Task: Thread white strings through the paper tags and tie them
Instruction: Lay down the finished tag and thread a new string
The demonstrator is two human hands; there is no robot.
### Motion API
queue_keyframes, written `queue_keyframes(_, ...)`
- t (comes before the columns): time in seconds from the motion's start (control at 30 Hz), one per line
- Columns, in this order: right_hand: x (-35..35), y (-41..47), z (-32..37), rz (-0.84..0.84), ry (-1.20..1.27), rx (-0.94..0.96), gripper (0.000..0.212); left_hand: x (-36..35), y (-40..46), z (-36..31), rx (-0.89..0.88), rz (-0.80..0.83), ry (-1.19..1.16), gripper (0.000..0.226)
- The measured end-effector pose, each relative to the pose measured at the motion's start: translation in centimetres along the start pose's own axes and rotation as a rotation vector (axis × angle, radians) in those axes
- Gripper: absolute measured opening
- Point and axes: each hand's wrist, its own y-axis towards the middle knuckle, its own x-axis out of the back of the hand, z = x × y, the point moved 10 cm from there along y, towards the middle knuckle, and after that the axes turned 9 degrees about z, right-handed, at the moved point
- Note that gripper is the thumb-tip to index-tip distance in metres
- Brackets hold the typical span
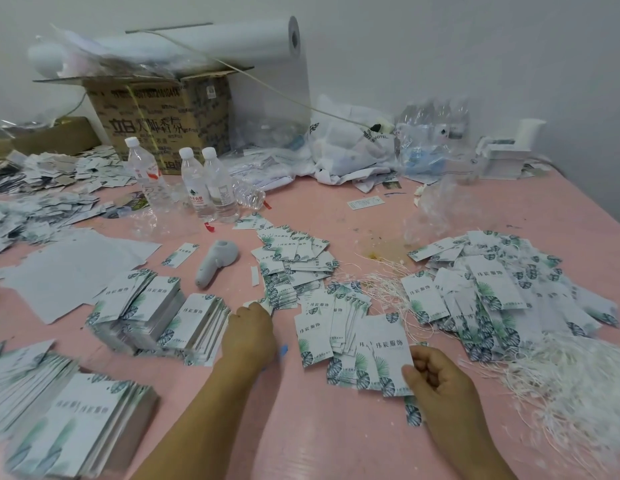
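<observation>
A person works at a pink table strewn with white paper tags printed with green leaves. The right hand curls its fingers and thumb around the lower right corner of one tag, which lies on top of a loose spread of similar tags in front of the person. The left hand reaches forward with its back to the camera, its fingertips at the edge of a tag between a neat stack and a scattered pile; whether the fingers pinch that tag or only touch it cannot be told. More neat stacks sit at the near left. To the right lies a large heap of tags, some with strings already on them. A tangle of loose white strings lies between the middle pile and that heap, and a thicker mass of strings fills the near right. A small white handheld fan lies beyond the left hand. Three clear water bottles stand farther back, in front of a cardboard box with a large white roll resting across its top.
</observation>
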Motion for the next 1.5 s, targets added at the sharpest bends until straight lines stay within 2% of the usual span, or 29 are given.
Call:
queue_keyframes(0.07, 0.2, -0.1, 0.0, -0.007, 0.002, 0.010, 0.032, 0.2, -0.4, 0.0, 0.001, -0.058, 0.003, 0.047)
queue_keyframes(0.17, 0.6, -0.1, 0.2, -0.027, 0.028, 0.027, 0.031, 0.8, -1.2, 0.5, -0.015, -0.192, -0.022, 0.028)
queue_keyframes(0.27, 1.7, 0.0, 0.4, -0.094, 0.087, 0.043, 0.029, 0.6, -1.5, 0.9, -0.077, -0.226, 0.010, 0.024)
queue_keyframes(0.47, 7.2, 0.5, -1.4, -0.348, 0.256, -0.037, 0.024, 2.0, -4.1, 1.3, -0.127, -0.305, -0.410, 0.026)
queue_keyframes(0.53, 7.5, 0.8, -2.2, -0.345, 0.281, -0.081, 0.023, 2.1, -6.4, -1.0, -0.205, -0.322, -0.550, 0.049)
queue_keyframes(0.6, 7.1, 0.9, -2.6, -0.315, 0.288, -0.118, 0.022, 1.3, -9.1, -5.2, -0.339, -0.255, -0.662, 0.073)
queue_keyframes(0.7, 7.1, 0.8, -2.4, -0.332, 0.262, -0.111, 0.021, -0.8, -13.1, -13.2, -0.568, -0.234, -0.486, 0.086)
queue_keyframes(0.77, 8.5, 0.5, -1.8, -0.420, 0.165, -0.089, 0.021, -2.5, -15.7, -17.9, -0.698, -0.251, -0.361, 0.077)
queue_keyframes(0.8, 9.2, 0.2, -1.7, -0.465, 0.131, -0.085, 0.020, -3.7, -16.9, -20.1, -0.743, -0.221, -0.289, 0.065)
queue_keyframes(0.87, 10.3, -0.2, -1.3, -0.538, 0.096, -0.077, 0.019, -5.3, -17.6, -22.8, -0.752, -0.212, -0.076, 0.043)
queue_keyframes(0.93, 10.8, -0.4, -0.9, -0.567, 0.055, -0.064, 0.019, -6.6, -16.8, -23.3, -0.678, -0.145, 0.022, 0.043)
queue_keyframes(1.03, 11.0, -0.4, -0.5, -0.571, 0.011, -0.043, 0.014, -7.1, -15.8, -22.2, -0.606, -0.101, 0.010, 0.060)
queue_keyframes(1.17, 9.8, -0.1, -0.7, -0.500, 0.049, -0.040, 0.018, -8.5, -13.4, -20.5, -0.569, -0.029, 0.012, 0.067)
queue_keyframes(1.27, 7.7, 0.3, -0.6, -0.380, 0.098, -0.044, 0.022, -7.7, -13.0, -19.2, -0.532, -0.183, -0.065, 0.064)
queue_keyframes(1.3, 7.1, 0.4, -0.4, -0.349, 0.101, -0.037, 0.024, -7.5, -13.3, -19.0, -0.525, -0.171, -0.109, 0.064)
queue_keyframes(1.4, 6.3, 0.5, -0.1, -0.300, 0.112, -0.024, 0.030, -6.5, -14.4, -19.3, -0.604, -0.258, -0.228, 0.077)
queue_keyframes(1.5, 6.4, 0.4, -0.3, -0.289, 0.130, -0.045, 0.031, -6.3, -14.6, -19.3, -0.752, -0.171, -0.502, 0.073)
